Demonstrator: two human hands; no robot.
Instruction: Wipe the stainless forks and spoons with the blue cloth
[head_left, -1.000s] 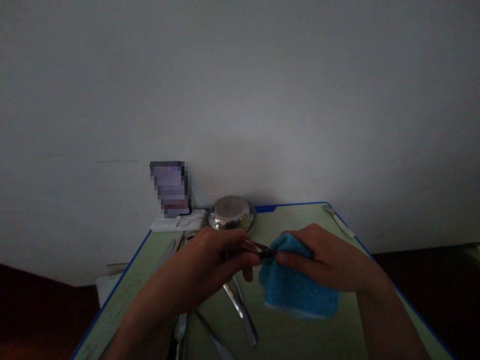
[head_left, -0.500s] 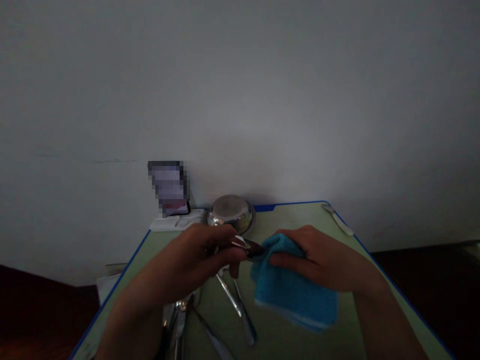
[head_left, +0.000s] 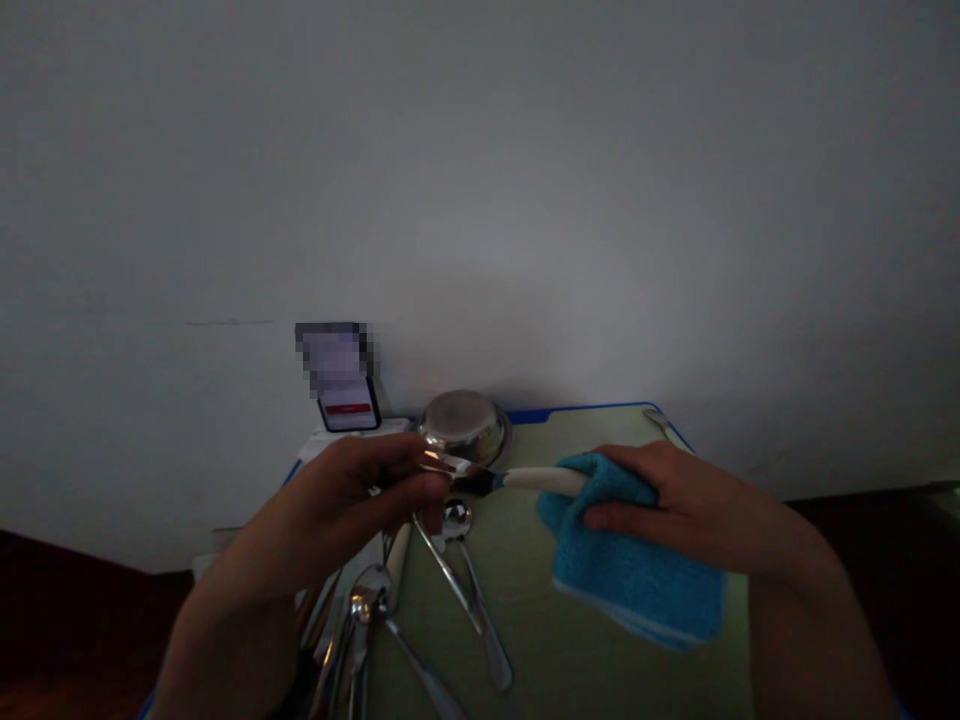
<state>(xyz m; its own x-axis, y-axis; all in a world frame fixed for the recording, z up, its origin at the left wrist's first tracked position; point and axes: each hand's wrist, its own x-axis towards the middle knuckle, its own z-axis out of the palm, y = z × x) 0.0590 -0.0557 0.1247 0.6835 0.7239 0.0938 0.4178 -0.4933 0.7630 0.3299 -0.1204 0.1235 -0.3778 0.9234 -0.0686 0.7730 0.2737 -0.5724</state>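
My left hand pinches the metal end of a utensil with a white handle, held level above the green table. My right hand grips a folded blue cloth wrapped round the far end of that white handle. Both hands hover above the table. Under my left hand lie several spoons and other metal cutlery. Which kind of utensil it is stays hidden by my fingers.
An upturned steel bowl stands at the table's back edge. A phone leans against the white wall on a white box. Another white-handled utensil lies at the back right corner. The table edge is blue.
My right hand has slid the blue cloth rightwards along the utensil, baring its white handle. My left hand drew slightly left, uncovering more spoons beneath.
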